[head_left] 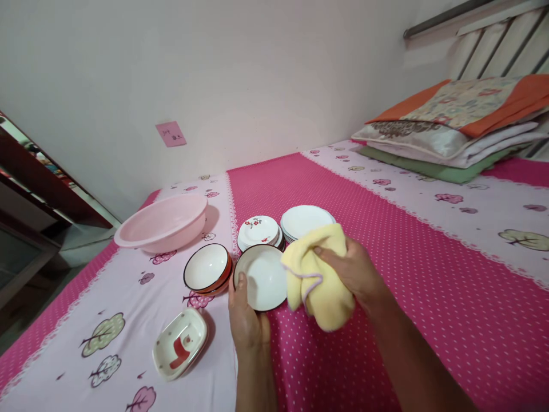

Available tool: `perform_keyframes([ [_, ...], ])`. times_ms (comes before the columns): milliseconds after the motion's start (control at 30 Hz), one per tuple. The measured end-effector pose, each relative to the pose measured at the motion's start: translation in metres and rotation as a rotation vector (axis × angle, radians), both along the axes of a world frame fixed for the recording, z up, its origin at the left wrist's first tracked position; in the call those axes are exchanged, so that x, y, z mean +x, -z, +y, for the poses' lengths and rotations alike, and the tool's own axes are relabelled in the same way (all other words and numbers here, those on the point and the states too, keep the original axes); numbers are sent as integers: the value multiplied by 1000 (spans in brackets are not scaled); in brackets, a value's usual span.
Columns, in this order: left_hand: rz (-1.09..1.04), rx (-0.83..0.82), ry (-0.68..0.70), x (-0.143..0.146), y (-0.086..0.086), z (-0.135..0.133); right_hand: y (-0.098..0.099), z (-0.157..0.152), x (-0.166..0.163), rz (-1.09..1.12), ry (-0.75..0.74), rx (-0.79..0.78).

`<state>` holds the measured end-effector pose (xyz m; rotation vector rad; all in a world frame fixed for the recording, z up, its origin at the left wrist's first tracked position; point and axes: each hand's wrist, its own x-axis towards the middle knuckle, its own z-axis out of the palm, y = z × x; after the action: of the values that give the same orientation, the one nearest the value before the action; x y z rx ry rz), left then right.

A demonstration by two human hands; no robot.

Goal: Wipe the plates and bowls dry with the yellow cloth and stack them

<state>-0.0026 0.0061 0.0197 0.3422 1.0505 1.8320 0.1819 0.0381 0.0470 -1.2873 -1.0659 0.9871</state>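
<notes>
My left hand [247, 320] grips a white bowl [263, 280] with a dark rim, thumb over its edge and the inside tilted toward me. In my right hand [358, 269] is a yellow cloth [321, 280] with a purple edge, bunched and hanging beside the bowl's right rim. Whether the cloth touches the bowl I cannot tell. Left of the bowl stand stacked bowls [207, 268] with white insides and orange-red outsides. Behind it are small flower-patterned plates [258, 230] in a stack, and a stack of larger white plates [305, 220], partly hidden by the cloth.
A pink basin [165, 220] stands at the back left. Nearer me lies a squarish patterned dish [180, 344]. Folded bedding and cushions [454, 123] are piled at the far right. Everything rests on a pink patterned bedspread [429, 297] against a white wall [274, 74].
</notes>
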Motion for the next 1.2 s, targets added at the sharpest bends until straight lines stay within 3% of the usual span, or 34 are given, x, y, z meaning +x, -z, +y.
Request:
perform_keyframes([
  [67,44,22,13,5,2,1,-6,-6,-9,-112,88,81],
  [167,152,45,39,11,7,1,-1,-16,-40,-283,-77,199],
  [333,466,19,13,24,14,-2,26,-17,-78,-485,-121,427],
  [500,606,54,78,33,13,-7,35,-13,-76,-448,-121,389],
  [667,587,52,106,22,20,-5,28,-13,-73,-351,-369,347],
  [833,550,47,205,10,24,-1,26,-18,-72,-758,-580,329],
  [933,592,53,235,5,20,0,29,-22,-56,-962,-526,311],
  [1000,605,35,210,-2,18,2,30,-19,-34,-873,-393,270],
  [1067,590,-14,156,-12,15,3,28,-10,-7,-585,-249,218],
  [1133,563,-100,111,-23,12,3,22,1,16,-486,-162,206],
  [1200,561,-209,110,-31,9,1,15,9,27,-189,-84,173],
])
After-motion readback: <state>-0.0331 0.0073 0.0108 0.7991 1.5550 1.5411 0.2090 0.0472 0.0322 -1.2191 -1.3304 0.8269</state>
